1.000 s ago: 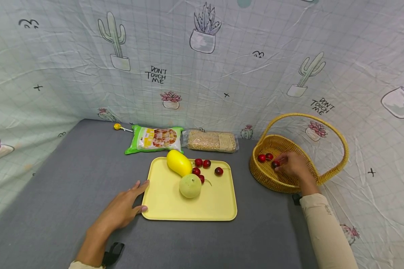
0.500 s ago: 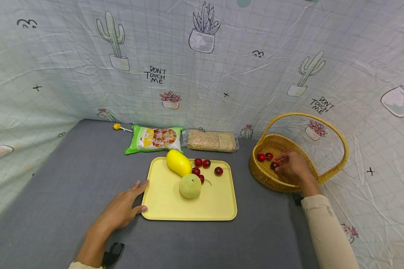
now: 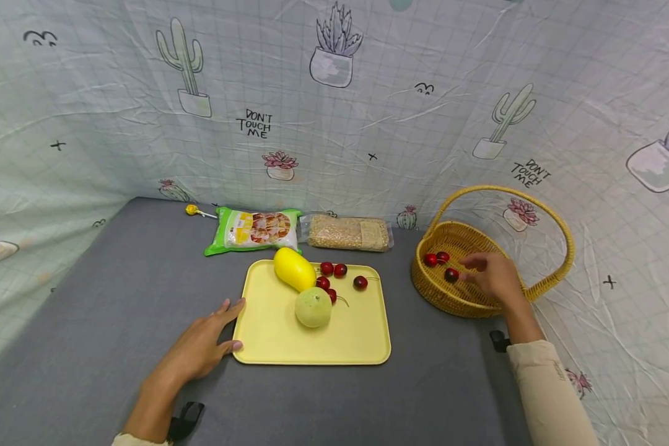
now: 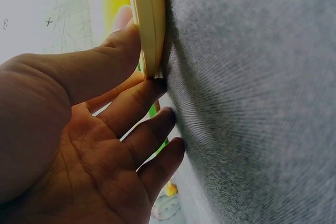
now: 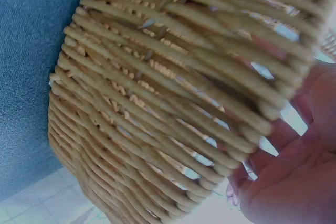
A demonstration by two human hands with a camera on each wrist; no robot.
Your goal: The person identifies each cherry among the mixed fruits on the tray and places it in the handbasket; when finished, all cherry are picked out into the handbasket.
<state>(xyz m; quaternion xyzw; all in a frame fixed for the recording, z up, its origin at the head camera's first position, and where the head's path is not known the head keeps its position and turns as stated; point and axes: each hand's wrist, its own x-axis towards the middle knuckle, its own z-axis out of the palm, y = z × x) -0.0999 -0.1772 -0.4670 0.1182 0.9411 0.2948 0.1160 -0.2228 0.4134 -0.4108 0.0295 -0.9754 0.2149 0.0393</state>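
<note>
My left hand [image 3: 197, 350] rests at the left edge of a yellow tray [image 3: 273, 344], thumb and index fingertip on its rim and the other fingers spread beside it. On the tray lie a yellow mango-shaped fruit [image 3: 294, 270], a round pale-green fruit [image 3: 313, 307] and several dark red cherries [image 3: 360, 282]. My right hand [image 3: 496, 275] is over the wicker basket [image 3: 446, 297], fingers relaxed and apart, holding nothing. A cherry [image 3: 451, 275] lies in the basket just left of its fingertips, with two more cherries [image 3: 436, 257] farther left. In the right wrist view the basket's wall [image 5: 157, 103] partly hides the fingers.
Behind the tray lie a green-and-white food packet [image 3: 256, 230] and a clear bag of grains [image 3: 348, 233]. A yellow lollipop [image 3: 192, 210] is at the far left. The basket's tall handle [image 3: 568, 238] arches up at the right, near a patterned cloth wall [image 3: 401, 124].
My right hand has let go of the cherry in the basket and drawn back slightly to the right, its fingers opening. My left hand stays at the tray.
</note>
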